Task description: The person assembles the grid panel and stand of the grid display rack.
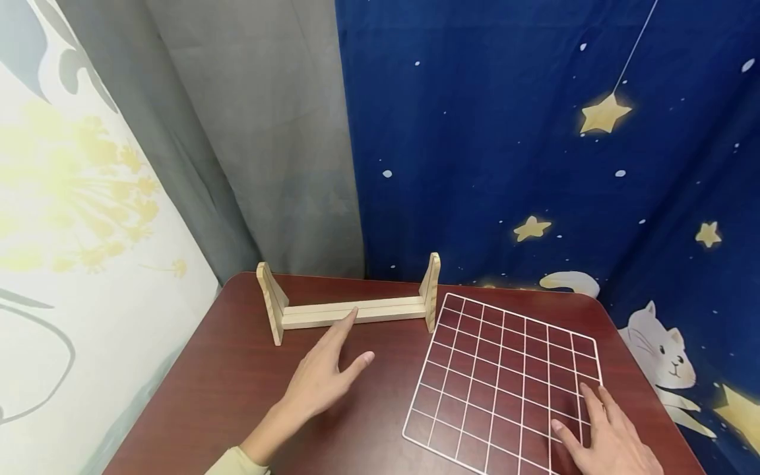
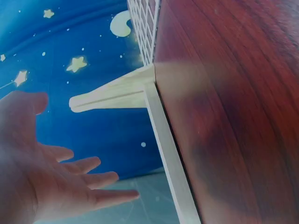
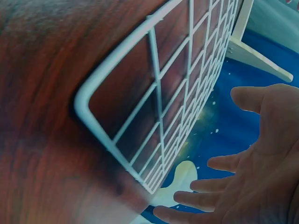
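Observation:
A pale wooden stand [image 1: 356, 312], two upright end pieces joined by a low crossbar, sits toward the back of the table. In front of it my left hand [image 1: 323, 376] hovers with fingers extended and thumb apart, holding nothing; its fingertip overlaps the crossbar in the head view, while the left wrist view shows space between them. A white wire grid panel [image 1: 499, 384] lies flat on the table, right of the stand. Over the panel's right edge hangs my right hand [image 1: 614, 435], fingers spread and nothing in it. From the right wrist, the panel's rounded corner [image 3: 84, 100] shows below the hand.
The dark red wooden table [image 1: 225, 382] has rounded back corners. Behind it hang a grey curtain [image 1: 285, 132] and a blue curtain [image 1: 475, 132] with stars and a white cat. A white patterned surface [image 1: 89, 316] stands along the left side.

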Motion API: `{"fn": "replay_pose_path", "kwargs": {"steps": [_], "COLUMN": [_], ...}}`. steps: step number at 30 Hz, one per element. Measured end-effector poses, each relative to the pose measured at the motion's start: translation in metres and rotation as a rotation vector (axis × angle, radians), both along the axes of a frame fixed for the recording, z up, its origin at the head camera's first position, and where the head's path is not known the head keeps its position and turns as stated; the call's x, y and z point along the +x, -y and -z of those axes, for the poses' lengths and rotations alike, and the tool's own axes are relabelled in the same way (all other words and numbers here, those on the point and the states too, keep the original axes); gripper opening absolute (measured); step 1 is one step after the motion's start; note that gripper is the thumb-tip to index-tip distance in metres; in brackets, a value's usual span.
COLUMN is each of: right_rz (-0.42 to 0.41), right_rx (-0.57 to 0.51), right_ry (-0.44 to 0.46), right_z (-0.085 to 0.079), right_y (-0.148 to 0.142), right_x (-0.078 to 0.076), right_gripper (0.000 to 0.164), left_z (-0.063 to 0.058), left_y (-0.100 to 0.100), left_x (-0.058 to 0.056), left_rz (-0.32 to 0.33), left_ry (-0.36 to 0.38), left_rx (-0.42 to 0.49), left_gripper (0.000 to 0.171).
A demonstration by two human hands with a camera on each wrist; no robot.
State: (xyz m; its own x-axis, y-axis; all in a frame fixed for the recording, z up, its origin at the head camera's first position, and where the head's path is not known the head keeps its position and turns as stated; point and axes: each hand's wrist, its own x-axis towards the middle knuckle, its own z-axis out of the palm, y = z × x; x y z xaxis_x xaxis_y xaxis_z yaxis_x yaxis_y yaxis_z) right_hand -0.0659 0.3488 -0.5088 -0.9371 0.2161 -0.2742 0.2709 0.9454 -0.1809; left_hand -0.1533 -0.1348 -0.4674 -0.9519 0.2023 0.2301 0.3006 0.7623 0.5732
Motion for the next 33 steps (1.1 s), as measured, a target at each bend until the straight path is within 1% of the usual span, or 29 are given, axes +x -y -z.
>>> {"fn": "replay_pose_path", "kwargs": {"steps": [5,8,10,13,15,17,19,21,23,26,30,33], "right_rz": [0.035,0.049,0.059,0.074,0.065,0.041,0.019,-0.003,-0.002,0.024,0.091,0.095], "right_rx": [0.009,0.015,0.024,0.043,0.044,0.037,0.030,0.028,0.026,0.024,0.031,0.031], "right_ry": [0.046,0.077,0.093,0.098,0.107,0.118,0.139,0.161,0.171,0.191,0.225,0.230], "right_z": [0.008,0.011,0.013,0.015,0.014,0.011,0.006,0.002,-0.001,-0.002,0.000,0.002], "right_y": [-0.006,-0.011,-0.015,-0.021,-0.025,-0.029,-0.032,-0.035,-0.039,-0.042,-0.041,-0.041], "right_x": [-0.001,-0.003,-0.004,-0.005,-0.006,-0.007,-0.009,-0.012,-0.014,-0.019,-0.024,-0.026], "right_gripper": [0.127,0.127,0.127,0.128,0.129,0.128,0.127,0.127,0.129,0.131,0.134,0.136], "left_z": [0.007,0.014,0.018,0.023,0.023,0.020,0.017,0.014,0.011,0.011,0.014,0.017], "left_y": [-0.007,-0.011,-0.016,-0.024,-0.029,-0.032,-0.034,-0.036,-0.040,-0.046,-0.057,-0.066], "left_x": [-0.007,-0.014,-0.019,-0.027,-0.032,-0.037,-0.042,-0.046,-0.051,-0.056,-0.061,-0.062], "left_rz": [0.013,0.038,0.076,0.158,0.206,0.244,0.265,0.274,0.273,0.261,0.246,0.247], "left_ry": [0.101,0.147,0.169,0.201,0.224,0.237,0.243,0.248,0.259,0.292,0.332,0.340], "left_rx": [0.023,0.082,0.130,0.186,0.182,0.180,0.167,0.157,0.151,0.138,0.120,0.083], "left_gripper": [0.090,0.090,0.089,0.088,0.085,0.082,0.079,0.076,0.075,0.075,0.075,0.074]}}
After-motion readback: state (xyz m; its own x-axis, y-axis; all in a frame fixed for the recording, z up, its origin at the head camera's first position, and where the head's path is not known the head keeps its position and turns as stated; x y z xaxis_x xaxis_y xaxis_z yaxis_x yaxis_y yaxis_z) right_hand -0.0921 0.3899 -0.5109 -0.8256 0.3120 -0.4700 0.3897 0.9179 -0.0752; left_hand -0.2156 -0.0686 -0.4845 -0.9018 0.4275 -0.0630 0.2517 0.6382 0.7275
